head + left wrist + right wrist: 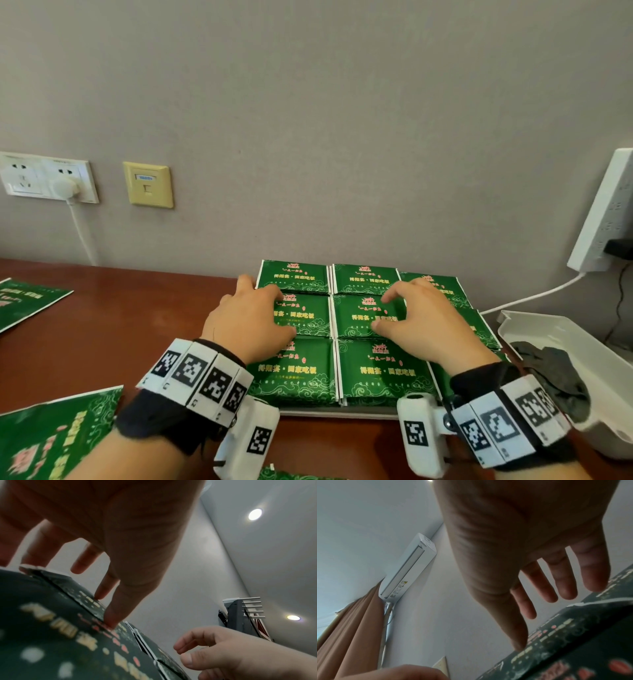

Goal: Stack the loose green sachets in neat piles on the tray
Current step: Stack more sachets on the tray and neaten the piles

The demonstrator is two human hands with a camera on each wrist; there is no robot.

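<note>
Sachets [371, 371] in green wrappers with gold lettering fill the tray [339, 411] in neat rows, pile edge against pile edge. We see only the tray's pale front rim, on the brown desk [68, 359] close to the wall.

We place the left hand [251, 317] on the middle pile of the left column. Its fingers are spread and nearly straight; in the left wrist view the fingertips [109, 622] press on the wrapper and grasp nothing.

We hold the right hand [423, 323] over the centre pile. Its fingers are extended and relaxed, and its thumb tip touches the wrapper. It grasps nothing.

Loose sachets [51, 442] lie on the desk at near left, at far left and at the lower edge.

A white container [561, 329] with dark contents stands just right of the tray.
</note>
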